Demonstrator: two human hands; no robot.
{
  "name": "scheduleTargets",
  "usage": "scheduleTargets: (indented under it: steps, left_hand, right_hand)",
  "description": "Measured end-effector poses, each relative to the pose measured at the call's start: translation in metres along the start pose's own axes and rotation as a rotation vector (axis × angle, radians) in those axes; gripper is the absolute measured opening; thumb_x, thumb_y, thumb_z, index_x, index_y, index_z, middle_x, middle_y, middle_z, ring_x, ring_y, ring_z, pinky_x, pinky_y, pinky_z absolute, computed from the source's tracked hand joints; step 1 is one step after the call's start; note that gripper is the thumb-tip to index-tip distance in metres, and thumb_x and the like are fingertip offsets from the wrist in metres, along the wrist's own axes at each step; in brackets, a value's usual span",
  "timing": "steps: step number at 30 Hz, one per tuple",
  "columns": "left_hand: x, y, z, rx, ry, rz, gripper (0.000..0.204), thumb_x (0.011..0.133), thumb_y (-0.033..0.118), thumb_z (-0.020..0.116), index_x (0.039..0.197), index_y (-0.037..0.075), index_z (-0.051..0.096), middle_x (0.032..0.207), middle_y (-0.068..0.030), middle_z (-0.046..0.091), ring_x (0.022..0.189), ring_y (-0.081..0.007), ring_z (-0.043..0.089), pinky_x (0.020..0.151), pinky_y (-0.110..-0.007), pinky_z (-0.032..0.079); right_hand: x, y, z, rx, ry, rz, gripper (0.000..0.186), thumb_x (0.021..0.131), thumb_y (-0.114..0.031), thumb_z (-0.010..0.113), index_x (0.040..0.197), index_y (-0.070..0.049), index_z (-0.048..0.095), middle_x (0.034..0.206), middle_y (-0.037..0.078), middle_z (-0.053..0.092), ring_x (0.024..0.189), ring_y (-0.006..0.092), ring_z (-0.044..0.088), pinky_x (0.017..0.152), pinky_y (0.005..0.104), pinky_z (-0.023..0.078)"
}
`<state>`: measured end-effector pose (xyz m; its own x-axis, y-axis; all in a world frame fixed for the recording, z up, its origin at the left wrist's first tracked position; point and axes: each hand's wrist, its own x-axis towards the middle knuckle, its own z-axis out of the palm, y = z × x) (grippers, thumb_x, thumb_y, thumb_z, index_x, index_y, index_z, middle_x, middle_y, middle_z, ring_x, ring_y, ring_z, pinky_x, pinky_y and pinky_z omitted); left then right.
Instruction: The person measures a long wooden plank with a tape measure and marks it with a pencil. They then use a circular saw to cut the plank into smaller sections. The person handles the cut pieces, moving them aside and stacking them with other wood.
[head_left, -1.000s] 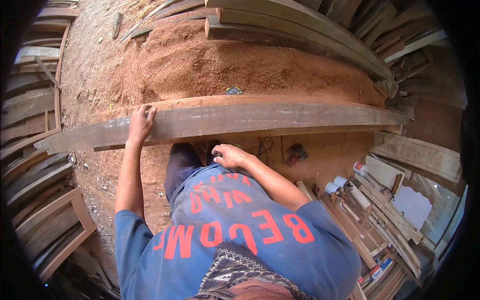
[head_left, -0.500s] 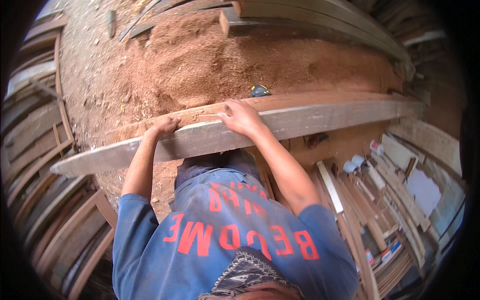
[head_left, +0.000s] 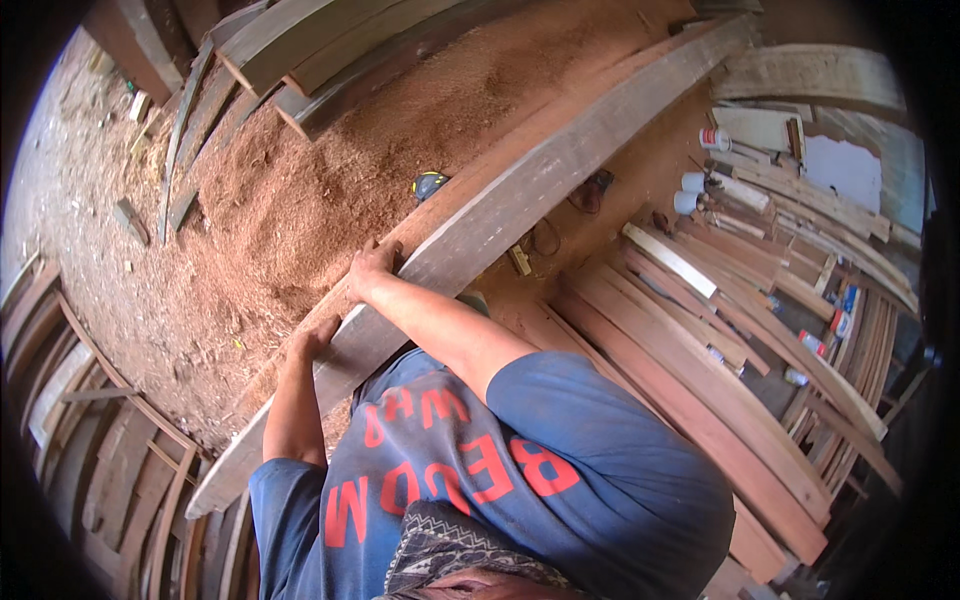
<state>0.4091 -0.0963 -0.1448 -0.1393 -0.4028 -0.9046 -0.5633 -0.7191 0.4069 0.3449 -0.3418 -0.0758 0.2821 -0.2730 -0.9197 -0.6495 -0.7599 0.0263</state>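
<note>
A long, thick wooden beam slants across in front of me, from the near left to the far right. Its near side is grey and weathered, while its upper face is reddish-brown. My left hand is on the upper face toward the near end, fingers curled over the wood. Just beyond it, my right hand grips the same beam, with its fingers over the far edge. The two hands are close together, and what lies under their fingers is hidden. Past the right hand, a small black and yellow object sits against the beam's far side.
Sawdust and shavings cover the ground beyond the beam. Heavy timbers lie at the far left. Wooden frames are stacked at the near left. Boards, white cups and a dark tool are on the right.
The view has turned, so the beam now runs diagonally instead of nearly level. Both hands stay on the beam, now closer together. A light strip seen between them before no longer shows.
</note>
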Motion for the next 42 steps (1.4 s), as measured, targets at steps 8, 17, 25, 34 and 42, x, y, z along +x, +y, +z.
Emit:
scheduleTargets:
  steps: [8,17,25,34,42]
  left_hand:
    - [0.008,-0.038,0.009,-0.015,0.117,0.113,0.047,0.084,0.022,0.071,0.128,0.009,0.059,0.130,-0.0214,0.066,0.125,-0.0396,0.061,0.100,-0.048,0.051]
    - [0.031,-0.038,0.010,0.058,0.057,0.097,0.065,0.072,0.018,0.081,0.131,0.005,0.056,0.129,-0.0222,0.066,0.128,-0.0389,0.060,0.104,-0.046,0.050]
    - [0.039,-0.047,0.023,-0.110,0.177,0.107,0.049,0.087,0.027,0.069,0.130,0.004,0.063,0.127,-0.0204,0.069,0.124,-0.0356,0.063,0.105,-0.045,0.049]
    - [0.020,0.029,-0.024,-0.785,0.247,-0.085,0.071,0.105,0.059,0.040,0.127,-0.001,0.072,0.116,-0.0165,0.076,0.105,-0.0294,0.069,0.095,-0.041,0.051]
    - [0.048,0.075,-0.042,-0.970,-0.077,-0.330,0.075,0.102,0.067,0.042,0.138,0.006,0.065,0.134,-0.0148,0.067,0.111,-0.0289,0.066,0.098,-0.041,0.050]
  right_hand:
    - [0.008,0.070,-0.056,1.543,0.427,0.787,0.053,0.104,-0.026,0.059,0.148,0.002,0.047,0.156,0.019,0.049,0.141,0.0242,0.051,0.115,0.0473,0.040]
    - [0.012,0.149,-0.081,-0.275,0.034,0.125,0.060,0.097,-0.039,0.067,0.152,-0.017,0.055,0.162,0.012,0.047,0.150,0.0308,0.040,0.118,0.0698,0.022]
    - [-0.049,0.279,-0.088,0.791,0.745,-0.066,0.026,0.092,-0.027,0.067,0.103,-0.003,0.071,0.107,0.019,0.074,0.102,0.0346,0.071,0.091,0.0459,0.055]
    - [-0.104,0.350,0.085,1.182,0.935,0.060,0.023,0.090,-0.023,0.071,0.103,-0.004,0.073,0.100,0.017,0.075,0.097,0.0280,0.073,0.087,0.0399,0.056]
    - [-0.060,0.229,0.187,2.295,0.111,0.055,0.060,0.100,-0.033,0.067,0.149,-0.006,0.044,0.112,0.017,0.072,0.102,0.0292,0.072,0.089,0.0460,0.059]
